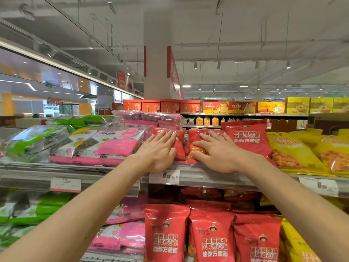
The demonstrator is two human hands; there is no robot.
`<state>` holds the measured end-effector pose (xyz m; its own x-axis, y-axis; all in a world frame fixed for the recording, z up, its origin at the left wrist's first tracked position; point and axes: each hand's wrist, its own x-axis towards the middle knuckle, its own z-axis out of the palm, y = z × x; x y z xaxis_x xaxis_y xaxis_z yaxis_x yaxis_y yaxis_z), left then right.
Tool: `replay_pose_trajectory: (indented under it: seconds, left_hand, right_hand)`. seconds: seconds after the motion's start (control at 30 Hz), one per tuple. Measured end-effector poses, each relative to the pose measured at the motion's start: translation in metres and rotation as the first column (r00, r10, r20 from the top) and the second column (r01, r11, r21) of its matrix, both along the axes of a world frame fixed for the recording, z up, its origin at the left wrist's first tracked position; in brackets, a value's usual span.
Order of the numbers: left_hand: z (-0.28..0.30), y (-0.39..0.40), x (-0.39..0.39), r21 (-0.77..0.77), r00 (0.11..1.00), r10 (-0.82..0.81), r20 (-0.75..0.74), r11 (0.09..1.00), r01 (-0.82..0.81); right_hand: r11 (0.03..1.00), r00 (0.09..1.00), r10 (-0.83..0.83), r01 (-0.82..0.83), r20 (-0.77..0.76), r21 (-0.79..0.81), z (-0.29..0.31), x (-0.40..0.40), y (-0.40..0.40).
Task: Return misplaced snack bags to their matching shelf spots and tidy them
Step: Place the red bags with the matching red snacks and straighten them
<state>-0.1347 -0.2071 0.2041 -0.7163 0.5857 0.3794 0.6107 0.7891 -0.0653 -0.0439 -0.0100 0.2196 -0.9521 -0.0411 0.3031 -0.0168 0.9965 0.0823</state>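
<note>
On upper shelf (198, 178): left hand (157, 152), right hand (217, 154) flat, grip apart, pressing red snack bags (186, 140) beneath fingers.

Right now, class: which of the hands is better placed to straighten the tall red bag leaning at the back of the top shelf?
Probably right. The right hand rests directly beside the tall red bag; the left hand lies farther away, near the pink packs.

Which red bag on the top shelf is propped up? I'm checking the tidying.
The large red bag right of the right hand; those under both hands lie flat.
</note>
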Motion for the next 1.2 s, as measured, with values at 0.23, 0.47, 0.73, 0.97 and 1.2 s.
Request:
replay_pose_trajectory:
  seconds: [0.23, 0.47, 0.73, 0.97, 1.2]
  left_hand:
    - [-0.002, -0.002, 0.002, 0.056, 0.999, -0.009, 0.034, 0.998, 0.007]
    - [0.002, 0.011, 0.009, 0.198, 0.963, -0.174, -0.204, 0.956, 0.214]
    - [-0.011, 0.027, 0.010, 0.054, 0.970, -0.211, -0.116, 0.974, 0.219]
    - [-0.006, 0.031, 0.003, 0.072, 0.974, -0.185, -0.134, 0.978, 0.196]
    - [0.001, 0.009, 0.000, 0.330, 0.989, -0.039, -0.141, 0.940, 0.084]
  right_hand:
    - [1.000, 1.000, 0.027, -0.027, 0.004, -0.004, -0.004, -0.004, -0.004]
    - [0.990, 0.988, 0.065, -0.081, -0.137, -0.113, 0.011, 0.010, 0.029]
    - [0.999, 0.995, -0.043, 0.041, -0.089, -0.028, -0.012, 0.003, 0.049]
    - [0.999, 0.993, -0.048, 0.050, -0.103, 0.012, -0.010, -0.007, 0.047]
    - [0.993, 0.996, 0.086, -0.086, -0.005, -0.077, 0.007, 0.007, 0.034]
